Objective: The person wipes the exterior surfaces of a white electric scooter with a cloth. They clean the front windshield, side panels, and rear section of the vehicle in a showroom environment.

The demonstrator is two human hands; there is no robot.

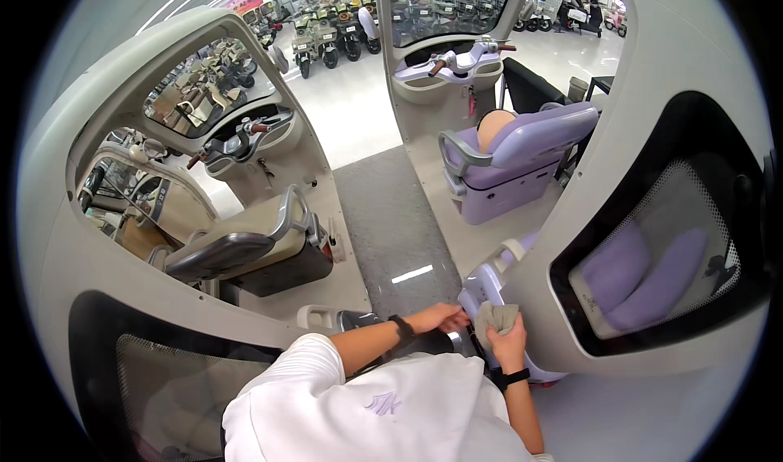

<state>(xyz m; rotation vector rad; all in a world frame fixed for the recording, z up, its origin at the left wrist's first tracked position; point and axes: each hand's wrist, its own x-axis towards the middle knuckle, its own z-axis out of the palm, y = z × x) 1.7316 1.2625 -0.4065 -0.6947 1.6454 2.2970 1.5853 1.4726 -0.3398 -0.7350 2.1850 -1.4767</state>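
Note:
A crumpled grey-beige cloth (494, 322) is bunched in my right hand (511, 344), against the lilac rear side panel (483, 284) of the enclosed electric tricycle on the right. My left hand (441, 319) reaches across to the edge of that panel, fingers loosely spread and nothing visible in them. Whether its fingertips touch the panel is hard to tell. Just above the cloth, a pale grab handle (512, 253) rises from the cabin side. The lower part of the panel is hidden behind my hands.
Another enclosed tricycle (183, 266) stands close on my left. Between the two runs a narrow strip of grey floor (397, 229). The right cabin holds a lilac driver's seat (520, 162) with an armrest. Several parked scooters (330, 34) line the showroom beyond.

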